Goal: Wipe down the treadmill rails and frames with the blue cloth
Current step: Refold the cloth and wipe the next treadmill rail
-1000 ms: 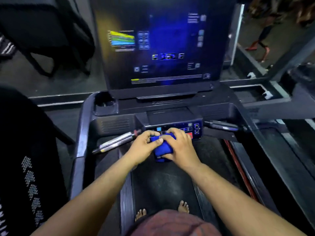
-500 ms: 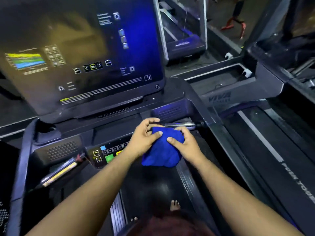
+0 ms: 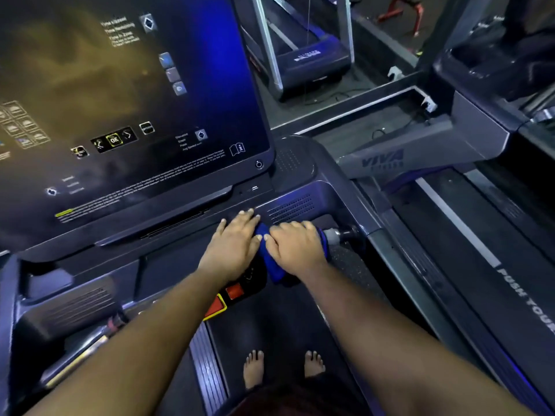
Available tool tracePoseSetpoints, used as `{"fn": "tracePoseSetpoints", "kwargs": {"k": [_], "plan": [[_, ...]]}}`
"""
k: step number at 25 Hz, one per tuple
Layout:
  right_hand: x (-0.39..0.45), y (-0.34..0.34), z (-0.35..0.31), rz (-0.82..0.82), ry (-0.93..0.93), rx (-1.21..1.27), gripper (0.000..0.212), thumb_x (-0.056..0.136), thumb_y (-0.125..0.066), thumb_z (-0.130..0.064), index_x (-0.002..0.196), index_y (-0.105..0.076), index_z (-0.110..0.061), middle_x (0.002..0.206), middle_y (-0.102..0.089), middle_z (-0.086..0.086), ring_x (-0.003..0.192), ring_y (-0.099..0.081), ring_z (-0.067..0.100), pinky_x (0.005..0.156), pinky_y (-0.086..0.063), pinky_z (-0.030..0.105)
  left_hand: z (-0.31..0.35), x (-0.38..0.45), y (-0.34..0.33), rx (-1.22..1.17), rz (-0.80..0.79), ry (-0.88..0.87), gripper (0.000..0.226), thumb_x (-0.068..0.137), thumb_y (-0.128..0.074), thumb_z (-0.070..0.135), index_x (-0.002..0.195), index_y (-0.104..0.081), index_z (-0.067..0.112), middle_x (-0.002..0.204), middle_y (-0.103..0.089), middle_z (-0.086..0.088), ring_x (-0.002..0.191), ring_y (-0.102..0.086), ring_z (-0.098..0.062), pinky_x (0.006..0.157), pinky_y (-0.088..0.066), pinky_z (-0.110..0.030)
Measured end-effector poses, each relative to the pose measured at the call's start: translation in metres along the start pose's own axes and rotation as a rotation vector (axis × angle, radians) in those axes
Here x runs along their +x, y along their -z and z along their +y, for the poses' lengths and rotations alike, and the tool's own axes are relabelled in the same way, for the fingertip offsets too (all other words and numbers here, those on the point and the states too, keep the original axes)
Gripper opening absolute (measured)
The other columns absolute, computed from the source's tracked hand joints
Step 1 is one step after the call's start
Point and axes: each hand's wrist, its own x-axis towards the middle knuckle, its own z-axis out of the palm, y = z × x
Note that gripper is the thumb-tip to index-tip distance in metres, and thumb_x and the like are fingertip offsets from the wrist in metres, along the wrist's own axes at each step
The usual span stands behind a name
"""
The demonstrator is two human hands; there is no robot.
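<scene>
Blue soft cloth (image 3: 271, 267) wraps the silver treadmill handlebar (image 3: 333, 235); right hand (image 3: 295, 247) grasps it, left hand (image 3: 232, 244), at nine o'clock, presses flat, fingers straight.

Head-worn wide-angle view, looking forward and steeply down

The single camera sits above the person's forearms, close to the treadmill console (image 3: 288, 202), whose screen (image 3: 129, 115) fills the upper left; bare feet (image 3: 253, 369) on the belt (image 3: 270, 325) show at the bottom edge, a neighbouring treadmill (image 3: 480, 250) at right.

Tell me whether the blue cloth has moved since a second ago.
Yes. The blue cloth has gone rightward from the button panel onto the right handlebar grip, where the right hand wraps it.
</scene>
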Motion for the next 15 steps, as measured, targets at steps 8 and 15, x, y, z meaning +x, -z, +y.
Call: {"fn": "tracePoseSetpoints", "kwargs": {"k": [8, 15], "plan": [[-0.034, -0.023, 0.0, 0.151, -0.074, -0.063, 0.043, 0.099, -0.036, -0.049, 0.117, -0.063, -0.021, 0.112, -0.065, 0.002, 0.107, -0.059, 0.026, 0.102, -0.039, 0.05, 0.003, 0.005, 0.005, 0.0, -0.105, -0.047, 0.055, 0.106, -0.026, 0.033, 0.159, -0.017, 0.021, 0.167, -0.01, 0.002, 0.154, 0.001, -0.013, 0.125, 0.0, -0.048], [0.008, -0.001, 0.015, 0.0, -0.069, 0.005, 0.044, 0.095, -0.033, -0.052, 0.081, -0.062, -0.022, 0.082, -0.068, 0.0, 0.081, -0.064, 0.027, 0.076, -0.044, 0.041, 0.003, 0.007, 0.003, 0.008, -0.103, -0.061, 0.056, 0.106, -0.027, 0.032, 0.159, -0.014, 0.02, 0.167, -0.009, 0.001, 0.154, 0.002, -0.013, 0.125, -0.002, -0.047]]}}
